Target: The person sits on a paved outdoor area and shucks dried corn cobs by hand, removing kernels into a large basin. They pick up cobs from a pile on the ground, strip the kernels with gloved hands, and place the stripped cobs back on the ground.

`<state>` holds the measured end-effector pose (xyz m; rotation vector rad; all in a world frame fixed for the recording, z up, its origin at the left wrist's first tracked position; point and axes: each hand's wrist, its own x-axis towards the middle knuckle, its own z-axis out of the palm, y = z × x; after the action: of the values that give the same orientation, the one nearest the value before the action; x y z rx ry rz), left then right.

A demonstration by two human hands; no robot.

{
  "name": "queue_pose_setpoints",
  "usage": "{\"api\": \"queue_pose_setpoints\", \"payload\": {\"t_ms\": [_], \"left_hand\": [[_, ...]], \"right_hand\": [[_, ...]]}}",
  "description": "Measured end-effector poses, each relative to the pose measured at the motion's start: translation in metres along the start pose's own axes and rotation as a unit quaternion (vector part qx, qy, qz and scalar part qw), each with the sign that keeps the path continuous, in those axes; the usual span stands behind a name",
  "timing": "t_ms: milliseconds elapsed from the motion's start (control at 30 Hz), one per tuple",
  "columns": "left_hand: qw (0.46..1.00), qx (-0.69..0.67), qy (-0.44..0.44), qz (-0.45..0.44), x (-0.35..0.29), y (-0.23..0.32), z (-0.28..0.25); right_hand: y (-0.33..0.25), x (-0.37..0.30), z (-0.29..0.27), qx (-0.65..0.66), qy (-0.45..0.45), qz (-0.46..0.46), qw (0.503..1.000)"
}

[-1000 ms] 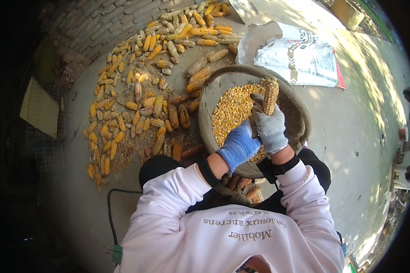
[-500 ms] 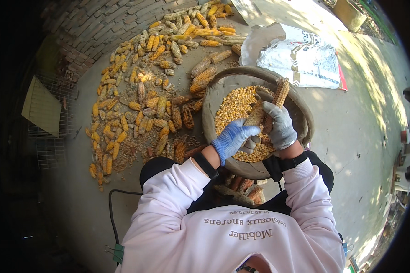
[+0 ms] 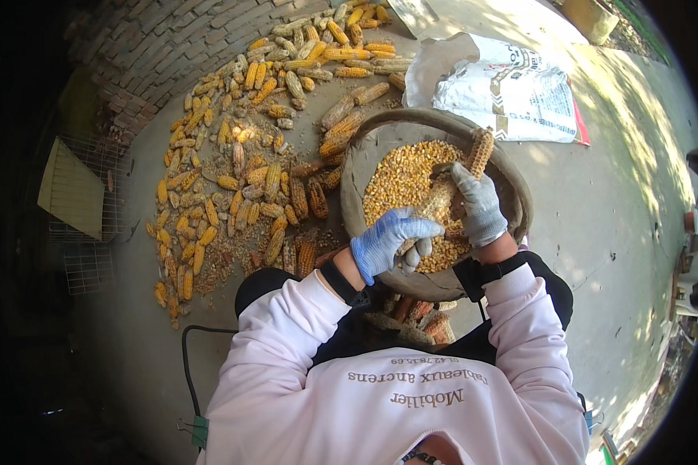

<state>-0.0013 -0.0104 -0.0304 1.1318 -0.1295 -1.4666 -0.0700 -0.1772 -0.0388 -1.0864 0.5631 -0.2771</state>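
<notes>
My left hand (image 3: 389, 239), in a blue-and-grey glove, is closed round the lower end of a pale corn cob (image 3: 437, 198). The cob slants up and away over a round clay-coloured basin (image 3: 354, 182). Just to its right, my right hand (image 3: 481, 208), in a grey glove, grips a brownish stripped cob (image 3: 481, 152), whose upper end sticks out past the fingers. The two cobs meet or cross between my hands; the exact contact is hidden by the gloves. Loose yellow kernels (image 3: 395, 180) lie in the basin beneath.
A wide heap of corn cobs (image 3: 252, 186) covers the ground to the left, up to a brick wall (image 3: 155, 46). Beyond the basin lies a white sack (image 3: 512, 97). Stripped cobs (image 3: 419, 318) lie between my legs. A wire cage (image 3: 89, 263) stands far left.
The pale cob and my left hand have shifted slightly, and more of the cob's length shows. My right hand keeps its grip on the stripped cob. The whole view has moved a little.
</notes>
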Motion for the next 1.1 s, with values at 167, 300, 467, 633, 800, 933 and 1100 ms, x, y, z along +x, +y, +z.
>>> {"api": "queue_pose_setpoints", "payload": {"t_ms": [167, 300, 467, 633, 800, 933, 1100], "left_hand": [[0.965, 0.225, 0.113, 0.074, 0.013, -0.001, 0.018], [0.986, 0.141, 0.049, 0.069, 0.009, -0.004, 0.027], [0.989, -0.113, -0.093, -0.019, 0.001, -0.001, 0.016], [0.774, 0.571, 0.234, 0.138, 0.022, -0.001, 0.019], [0.866, 0.462, 0.176, 0.079, 0.021, -0.018, 0.027], [0.993, 0.120, 0.013, -0.004, 0.005, -0.015, 0.006], [0.994, -0.039, -0.102, -0.023, -0.004, -0.007, -0.005]], "right_hand": [[-0.005, -0.010, 0.014, 0.050, -0.046, 0.027, 0.997], [0.000, -0.014, 0.026, 0.075, -0.046, -0.023, 0.996], [-0.003, -0.013, 0.020, 0.071, -0.036, -0.031, 0.996], [0.007, -0.002, 0.019, -0.098, 0.093, -0.064, 0.989], [0.013, -0.002, 0.011, -0.146, 0.063, -0.049, 0.986], [0.009, -0.005, -0.004, -0.053, -0.035, 0.026, 0.998], [0.006, -0.006, -0.007, 0.070, -0.148, 0.026, 0.986]]}}
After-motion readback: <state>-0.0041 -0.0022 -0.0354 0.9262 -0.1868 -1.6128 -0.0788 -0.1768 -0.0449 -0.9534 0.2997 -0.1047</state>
